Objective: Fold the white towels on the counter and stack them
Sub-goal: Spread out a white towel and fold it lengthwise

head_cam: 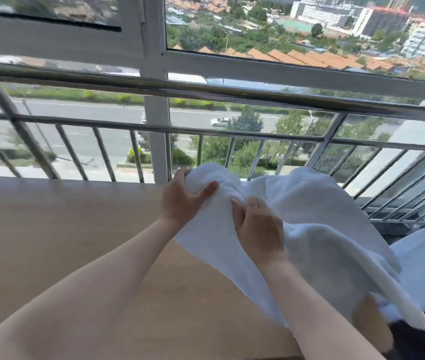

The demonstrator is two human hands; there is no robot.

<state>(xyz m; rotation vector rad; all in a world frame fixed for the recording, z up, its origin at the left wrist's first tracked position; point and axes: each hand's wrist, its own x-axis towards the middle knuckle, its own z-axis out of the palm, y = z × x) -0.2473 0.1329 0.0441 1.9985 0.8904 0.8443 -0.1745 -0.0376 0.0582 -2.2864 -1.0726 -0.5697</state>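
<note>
Towel (297, 229), white, unfolded, heaped at counter (63, 242) right end by railing (206, 90): our left hand (182, 201) and right hand (258, 227) both pinch its bunched top; next, we judge, find corners, spread flat.

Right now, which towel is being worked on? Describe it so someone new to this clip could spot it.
Start at the wooden counter under the railed window. At its right end lies a heap of white cloth; the towel is the bunched part at the heap's far left, gripped by the left hand and right hand. Only it is raised and held.
</note>
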